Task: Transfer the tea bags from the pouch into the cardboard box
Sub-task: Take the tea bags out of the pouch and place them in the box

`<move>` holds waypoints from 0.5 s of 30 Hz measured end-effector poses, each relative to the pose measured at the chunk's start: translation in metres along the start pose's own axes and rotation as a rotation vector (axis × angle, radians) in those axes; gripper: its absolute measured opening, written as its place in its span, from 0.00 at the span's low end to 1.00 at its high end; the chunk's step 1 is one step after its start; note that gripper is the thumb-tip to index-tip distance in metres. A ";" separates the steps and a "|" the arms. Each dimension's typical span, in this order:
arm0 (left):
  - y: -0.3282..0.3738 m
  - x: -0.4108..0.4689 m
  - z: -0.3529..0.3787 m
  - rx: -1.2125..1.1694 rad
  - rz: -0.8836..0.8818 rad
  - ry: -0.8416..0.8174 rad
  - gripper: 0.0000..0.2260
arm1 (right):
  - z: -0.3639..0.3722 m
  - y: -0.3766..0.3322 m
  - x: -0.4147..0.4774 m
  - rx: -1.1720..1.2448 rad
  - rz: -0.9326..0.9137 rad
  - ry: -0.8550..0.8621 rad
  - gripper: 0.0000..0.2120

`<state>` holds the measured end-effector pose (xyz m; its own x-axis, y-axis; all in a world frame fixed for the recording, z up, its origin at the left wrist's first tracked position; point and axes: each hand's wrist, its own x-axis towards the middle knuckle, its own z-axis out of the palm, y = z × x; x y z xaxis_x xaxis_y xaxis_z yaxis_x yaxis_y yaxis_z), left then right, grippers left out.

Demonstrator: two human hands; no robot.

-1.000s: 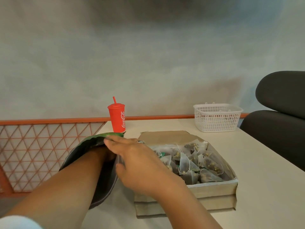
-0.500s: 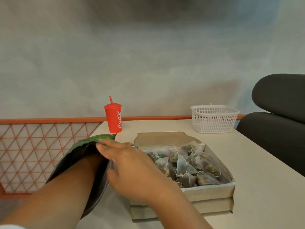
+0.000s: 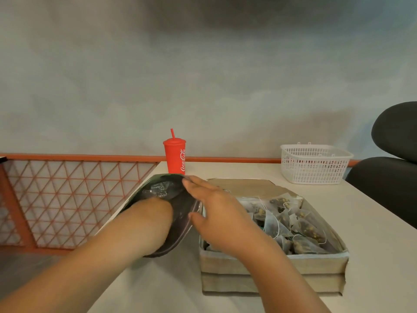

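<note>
Many see-through, three-cornered tea bags (image 3: 284,220) with white strings lie heaped in the open brown cardboard box (image 3: 270,263). The box sits on the pale table (image 3: 372,256), near the person and a bit to the right. Its lid flap lies flat on the far side.

Just left of the box, touching it, is the dark green pouch (image 3: 158,188), with its mouth wide open. The left arm (image 3: 140,224) goes into that mouth. The left hand is hidden inside, so I cannot tell if it holds anything. The right hand (image 3: 216,213) grasps the right side of the pouch's rim, with the fingers over the top edge and the thumb lower down.

Far behind the pouch stands a red plastic cup with a straw (image 3: 174,157). A white plastic basket (image 3: 313,163) sits at the far right of the table. A black chair (image 3: 388,177) is at the right edge. An orange rail with criss-cross bars (image 3: 67,188) runs along the left.
</note>
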<state>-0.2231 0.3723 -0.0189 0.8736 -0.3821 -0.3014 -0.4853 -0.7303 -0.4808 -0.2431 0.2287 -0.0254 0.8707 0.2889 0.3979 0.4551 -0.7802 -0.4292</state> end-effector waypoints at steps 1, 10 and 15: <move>0.001 -0.006 -0.001 -0.166 -0.039 0.050 0.16 | 0.000 0.001 0.000 0.008 0.011 0.005 0.29; -0.057 -0.056 -0.039 -1.149 -0.018 0.836 0.17 | -0.008 0.007 -0.001 0.034 0.042 0.043 0.28; -0.057 -0.039 -0.030 -1.350 0.044 1.067 0.15 | -0.009 0.006 -0.001 0.005 0.032 0.061 0.26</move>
<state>-0.2286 0.4115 0.0453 0.7694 -0.1834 0.6119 -0.6243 -0.4185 0.6596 -0.2431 0.2188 -0.0205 0.8721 0.2295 0.4323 0.4281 -0.7857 -0.4466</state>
